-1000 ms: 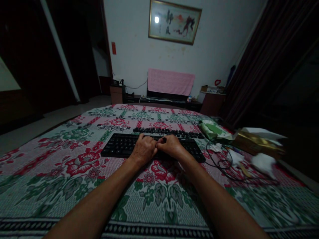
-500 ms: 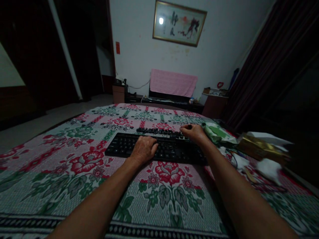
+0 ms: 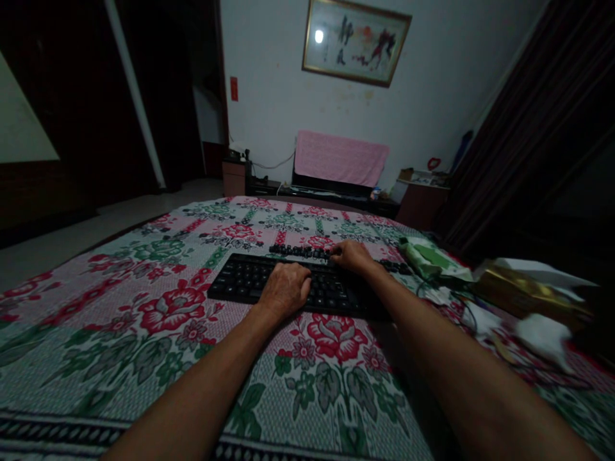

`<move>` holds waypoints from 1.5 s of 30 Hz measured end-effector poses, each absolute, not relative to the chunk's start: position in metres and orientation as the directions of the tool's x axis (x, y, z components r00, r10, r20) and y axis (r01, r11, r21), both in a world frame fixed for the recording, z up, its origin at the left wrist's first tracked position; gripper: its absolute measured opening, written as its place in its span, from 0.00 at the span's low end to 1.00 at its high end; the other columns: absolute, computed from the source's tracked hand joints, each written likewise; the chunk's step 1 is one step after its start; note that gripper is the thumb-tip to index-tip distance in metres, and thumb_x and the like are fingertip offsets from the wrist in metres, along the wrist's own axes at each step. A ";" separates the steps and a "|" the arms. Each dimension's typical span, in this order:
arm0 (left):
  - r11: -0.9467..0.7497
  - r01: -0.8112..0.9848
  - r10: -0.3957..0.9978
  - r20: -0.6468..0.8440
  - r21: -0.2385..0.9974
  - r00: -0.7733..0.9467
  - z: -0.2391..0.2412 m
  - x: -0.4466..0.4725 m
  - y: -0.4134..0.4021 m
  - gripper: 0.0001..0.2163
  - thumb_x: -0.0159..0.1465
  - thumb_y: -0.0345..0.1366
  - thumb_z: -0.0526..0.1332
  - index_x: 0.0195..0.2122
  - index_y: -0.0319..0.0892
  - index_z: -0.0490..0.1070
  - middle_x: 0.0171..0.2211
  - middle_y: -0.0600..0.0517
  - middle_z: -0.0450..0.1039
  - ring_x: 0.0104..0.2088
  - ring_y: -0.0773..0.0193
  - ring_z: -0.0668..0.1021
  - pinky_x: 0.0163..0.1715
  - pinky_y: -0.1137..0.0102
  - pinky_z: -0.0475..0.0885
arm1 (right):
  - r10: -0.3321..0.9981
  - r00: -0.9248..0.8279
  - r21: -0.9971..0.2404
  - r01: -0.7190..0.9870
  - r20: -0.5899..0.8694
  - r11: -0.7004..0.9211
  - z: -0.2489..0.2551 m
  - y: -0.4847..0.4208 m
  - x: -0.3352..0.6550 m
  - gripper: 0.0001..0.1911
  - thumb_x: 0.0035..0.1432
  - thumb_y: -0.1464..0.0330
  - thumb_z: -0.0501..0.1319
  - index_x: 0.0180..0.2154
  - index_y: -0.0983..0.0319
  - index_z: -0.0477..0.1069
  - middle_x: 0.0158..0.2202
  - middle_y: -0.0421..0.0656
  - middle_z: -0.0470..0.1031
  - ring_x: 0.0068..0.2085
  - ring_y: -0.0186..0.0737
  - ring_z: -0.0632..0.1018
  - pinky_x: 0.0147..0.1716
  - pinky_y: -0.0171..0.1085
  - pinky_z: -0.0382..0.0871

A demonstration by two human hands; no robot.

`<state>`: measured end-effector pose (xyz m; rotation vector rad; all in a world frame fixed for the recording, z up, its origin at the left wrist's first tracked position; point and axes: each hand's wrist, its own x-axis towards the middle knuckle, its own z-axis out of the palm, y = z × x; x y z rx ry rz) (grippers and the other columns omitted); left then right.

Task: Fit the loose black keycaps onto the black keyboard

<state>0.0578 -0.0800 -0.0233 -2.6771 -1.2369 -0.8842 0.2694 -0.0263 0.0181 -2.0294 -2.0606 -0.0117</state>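
Observation:
A black keyboard (image 3: 245, 278) lies on the flowered cloth in front of me, its right part dark and partly behind my right forearm. My left hand (image 3: 287, 285) rests on the middle of it, fingers curled down and pressed together on the keys. Behind the far edge runs a row of loose black keycaps (image 3: 298, 251). Over that row my right hand (image 3: 353, 256) is in a pinch, thumb and forefinger together at a small dark keycap, mostly hidden by the fingers.
To the right lie a green-and-white packet (image 3: 435, 259), a golden box (image 3: 523, 288), crumpled white tissue (image 3: 542, 336) and thin cables. The flowered cloth (image 3: 163, 378) spreads on all sides. Beyond it, a pink towel (image 3: 341, 157) hangs over something dark against the wall.
My right hand has moved left along the keycap row and lower, toward the caps. My left hand stays on the keyboard. The view has shifted slightly.

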 end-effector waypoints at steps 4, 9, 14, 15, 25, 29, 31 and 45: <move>-0.674 0.715 0.682 0.528 0.186 0.506 -0.024 0.058 -0.080 0.10 0.63 0.34 0.53 0.40 0.40 0.72 0.37 0.48 0.75 0.41 0.59 0.75 0.45 0.63 0.65 | 0.988 -0.003 -0.158 0.987 0.156 0.028 0.015 -0.023 0.266 0.09 0.46 0.69 0.63 0.33 0.56 0.78 0.31 0.39 0.78 0.35 0.37 0.76 0.33 0.30 0.64; -0.673 0.717 0.686 0.517 0.183 0.512 -0.025 0.058 -0.079 0.10 0.63 0.34 0.53 0.40 0.40 0.72 0.37 0.48 0.75 0.41 0.58 0.75 0.44 0.63 0.65 | 0.989 -0.010 -0.118 0.993 0.148 0.027 0.011 -0.021 0.265 0.10 0.47 0.69 0.63 0.35 0.57 0.78 0.33 0.43 0.79 0.36 0.39 0.76 0.33 0.31 0.65; -0.674 0.716 0.684 0.520 0.183 0.512 -0.025 0.059 -0.079 0.10 0.63 0.34 0.53 0.40 0.40 0.72 0.36 0.48 0.74 0.41 0.59 0.75 0.44 0.63 0.65 | 0.989 0.000 -0.110 0.994 0.148 0.017 0.009 -0.022 0.267 0.13 0.48 0.68 0.62 0.38 0.58 0.78 0.36 0.44 0.79 0.38 0.40 0.77 0.34 0.32 0.64; -0.676 0.714 0.682 0.521 0.183 0.513 -0.025 0.059 -0.079 0.10 0.63 0.34 0.53 0.40 0.40 0.72 0.36 0.48 0.74 0.41 0.59 0.75 0.44 0.63 0.65 | 0.988 0.008 -0.121 0.993 0.157 0.011 0.009 -0.023 0.267 0.13 0.48 0.67 0.61 0.38 0.58 0.78 0.36 0.44 0.79 0.38 0.40 0.77 0.34 0.32 0.64; -0.675 0.714 0.687 0.513 0.187 0.515 -0.023 0.059 -0.079 0.10 0.62 0.34 0.53 0.38 0.40 0.73 0.36 0.48 0.75 0.40 0.59 0.75 0.44 0.63 0.66 | 0.828 0.245 -0.526 0.848 0.504 0.069 0.051 -0.062 0.268 0.17 0.56 0.65 0.47 0.36 0.63 0.73 0.36 0.45 0.76 0.39 0.40 0.74 0.39 0.34 0.63; -0.670 0.719 0.688 0.518 0.185 0.509 -0.023 0.058 -0.078 0.10 0.62 0.34 0.53 0.40 0.40 0.73 0.37 0.47 0.75 0.41 0.60 0.75 0.45 0.64 0.66 | 0.828 0.250 -0.620 0.772 0.502 0.143 0.059 -0.084 0.268 0.16 0.58 0.67 0.44 0.33 0.62 0.69 0.35 0.45 0.73 0.39 0.39 0.72 0.39 0.34 0.63; -0.660 0.728 0.693 0.526 0.185 0.494 -0.023 0.057 -0.077 0.10 0.62 0.34 0.53 0.41 0.40 0.72 0.37 0.47 0.75 0.41 0.60 0.75 0.45 0.64 0.66 | 0.824 0.212 -0.553 0.821 0.525 0.141 0.058 -0.092 0.267 0.17 0.59 0.67 0.42 0.30 0.61 0.67 0.35 0.47 0.72 0.39 0.40 0.71 0.40 0.35 0.62; -0.589 0.790 0.737 0.515 0.172 0.438 -0.024 0.052 -0.073 0.12 0.62 0.34 0.52 0.41 0.42 0.73 0.37 0.49 0.75 0.39 0.61 0.75 0.44 0.66 0.67 | 0.956 0.020 -0.797 0.557 0.293 0.232 0.035 -0.097 0.251 0.11 0.51 0.64 0.59 0.37 0.63 0.68 0.27 0.38 0.72 0.26 0.32 0.73 0.26 0.31 0.66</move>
